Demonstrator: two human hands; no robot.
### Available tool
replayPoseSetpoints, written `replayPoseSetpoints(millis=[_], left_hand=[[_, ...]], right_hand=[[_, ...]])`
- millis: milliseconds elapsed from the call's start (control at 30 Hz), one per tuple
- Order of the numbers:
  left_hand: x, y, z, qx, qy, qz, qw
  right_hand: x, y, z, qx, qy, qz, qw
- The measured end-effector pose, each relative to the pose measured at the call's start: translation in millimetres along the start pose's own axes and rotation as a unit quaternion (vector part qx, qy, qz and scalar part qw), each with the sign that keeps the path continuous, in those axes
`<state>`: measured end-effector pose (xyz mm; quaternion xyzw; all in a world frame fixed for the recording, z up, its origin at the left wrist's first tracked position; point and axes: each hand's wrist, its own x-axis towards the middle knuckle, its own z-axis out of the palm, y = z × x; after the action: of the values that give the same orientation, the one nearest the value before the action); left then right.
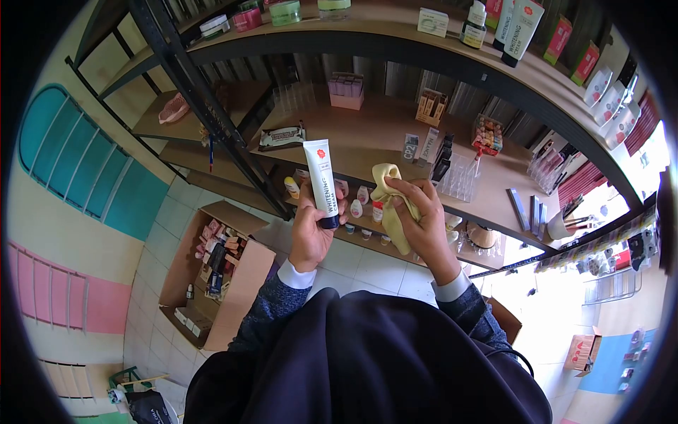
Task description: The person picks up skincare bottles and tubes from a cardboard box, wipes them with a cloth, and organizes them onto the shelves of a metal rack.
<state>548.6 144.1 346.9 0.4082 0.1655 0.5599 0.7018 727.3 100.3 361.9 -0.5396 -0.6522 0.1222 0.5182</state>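
Note:
My left hand point(311, 233) is closed around the lower part of a white tube of whitening cream point(321, 177), held upright with its dark cap down and its printed front facing me. To its right, my right hand point(426, 219) grips a pale yellow cloth point(387, 178), which bunches above the fingers and hangs below them. Cloth and tube are apart. Both hands are in front of the shelf rack, just short of the middle shelf point(339, 134).
Tubes of whitening cream point(521, 32), jars point(285, 13) and small boxes stand on the upper shelf. A pink box point(346, 90), a tray of small colourful items point(487, 134) and a clear organizer point(458, 178) sit on the middle shelf. An open carton point(240, 290) of cosmetics stands on the floor at left.

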Motion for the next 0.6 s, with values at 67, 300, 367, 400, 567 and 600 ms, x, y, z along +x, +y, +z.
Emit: replayPoseSetpoints(millis=[67,300,367,400,567,600], left_hand=[[0,-1,0,0.014,0.005,0.002,1.0],[0,-3,-1,0.049,0.037,-0.034,0.998],[0,-2,3,0.051,0.037,-0.036,0.997],[1,-2,4,0.054,0.037,-0.038,0.997],[0,-5,-1,0.037,0.021,-0.026,0.999],[0,-6,-2,0.013,0.005,-0.019,1.0]], right_hand=[[1,-2,-1,0.005,0.001,0.001,1.0],[2,-20,11,-0.032,-0.038,-0.082,0.995],[3,-19,17,-0.05,-0.049,-0.108,0.992],[3,-19,17,-0.05,-0.049,-0.11,0.992],[5,-21,15,-0.036,-0.041,-0.1,0.994],[5,-22,16,-0.036,-0.04,-0.1,0.994]])
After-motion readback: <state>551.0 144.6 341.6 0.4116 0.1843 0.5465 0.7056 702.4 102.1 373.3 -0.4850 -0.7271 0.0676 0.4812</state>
